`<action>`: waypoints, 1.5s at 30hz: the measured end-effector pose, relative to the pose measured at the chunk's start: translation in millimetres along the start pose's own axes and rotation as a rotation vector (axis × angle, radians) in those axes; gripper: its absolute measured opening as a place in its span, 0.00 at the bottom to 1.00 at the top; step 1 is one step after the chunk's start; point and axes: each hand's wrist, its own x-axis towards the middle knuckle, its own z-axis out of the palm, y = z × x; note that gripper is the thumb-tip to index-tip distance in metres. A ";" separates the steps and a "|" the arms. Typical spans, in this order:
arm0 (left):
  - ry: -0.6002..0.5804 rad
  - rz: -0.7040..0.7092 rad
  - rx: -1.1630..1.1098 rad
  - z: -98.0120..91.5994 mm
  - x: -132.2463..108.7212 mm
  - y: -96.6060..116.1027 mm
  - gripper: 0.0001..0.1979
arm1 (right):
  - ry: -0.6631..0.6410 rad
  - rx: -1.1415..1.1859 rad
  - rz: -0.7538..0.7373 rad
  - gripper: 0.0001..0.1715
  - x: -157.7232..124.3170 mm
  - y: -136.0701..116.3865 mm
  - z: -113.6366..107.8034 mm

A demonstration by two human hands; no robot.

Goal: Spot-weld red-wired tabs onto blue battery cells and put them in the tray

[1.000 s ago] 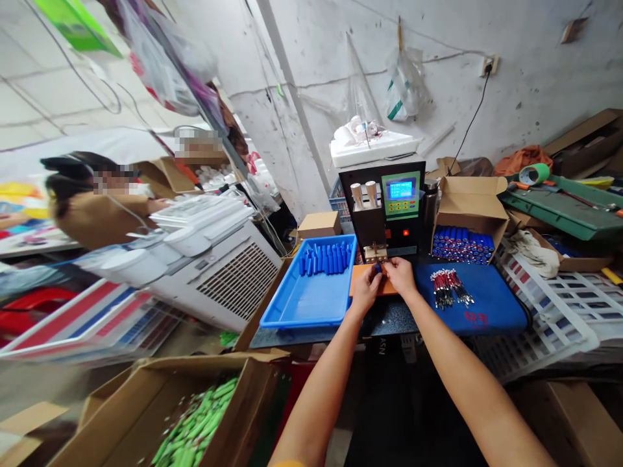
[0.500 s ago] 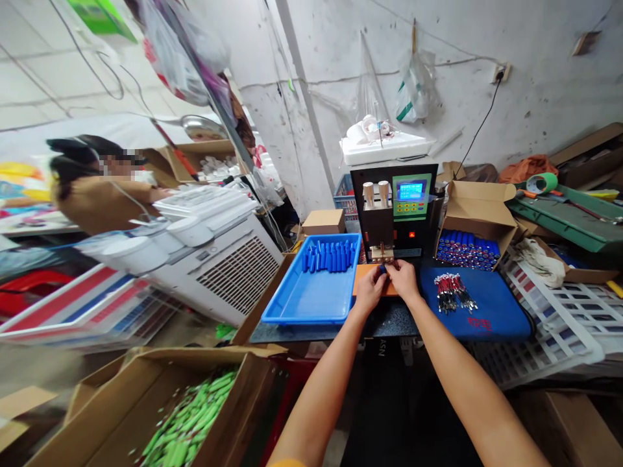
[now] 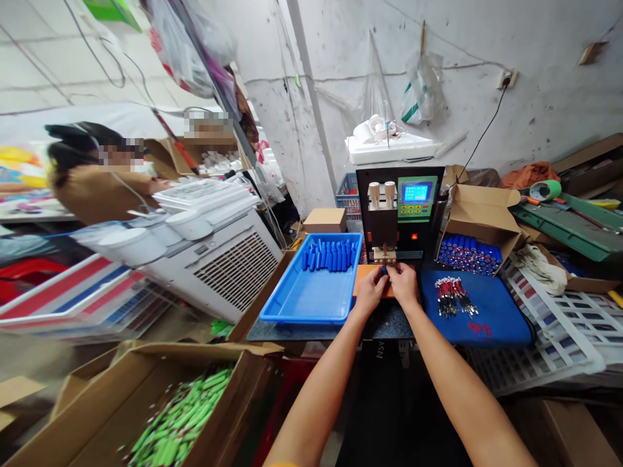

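Observation:
My left hand (image 3: 370, 289) and my right hand (image 3: 403, 283) are closed together on a small blue battery cell (image 3: 384, 270), held over an orange pad (image 3: 365, 277) right under the electrodes of a black spot-welding machine (image 3: 396, 211). To the left stands a blue tray (image 3: 311, 298) with several blue cells (image 3: 331, 255) lined up at its far end. On the right a bundle of red and black wires (image 3: 451, 293) lies on a blue mat (image 3: 481, 311). Behind the mat an open cardboard box (image 3: 479, 211) is full of blue cells.
A carton of green cells (image 3: 180, 421) stands at the lower left. A white air cooler (image 3: 214, 259) is left of the bench, and another person (image 3: 92, 188) works beyond it. White plastic crates (image 3: 559, 324) and a green board (image 3: 569, 217) fill the right side.
The view has shifted slightly to the left and down. Both hands stay pinched on the blue cell under the electrodes.

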 end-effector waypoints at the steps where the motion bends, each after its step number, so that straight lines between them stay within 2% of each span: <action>1: 0.000 0.001 0.005 0.0 -0.1 0.5 0.11 | 0.009 -0.008 -0.001 0.16 -0.6 -0.4 0.1; 9: 0.007 -0.013 -0.001 0.3 -0.4 7.4 0.11 | 0.084 -0.007 -0.018 0.17 -1.8 1.7 4.7; 20: -0.005 0.012 -0.013 0.4 0.0 -0.5 0.13 | -0.012 -0.017 -0.053 0.18 2.9 6.3 -0.7; 31: 0.010 -0.005 0.034 0.7 -0.8 -2.3 0.13 | 0.002 -0.006 -0.040 0.17 -0.3 -1.8 -0.5; 45: -0.004 -0.002 0.030 0.4 -1.1 0.7 0.12 | -0.028 -0.073 -0.045 0.16 -2.1 2.4 -1.5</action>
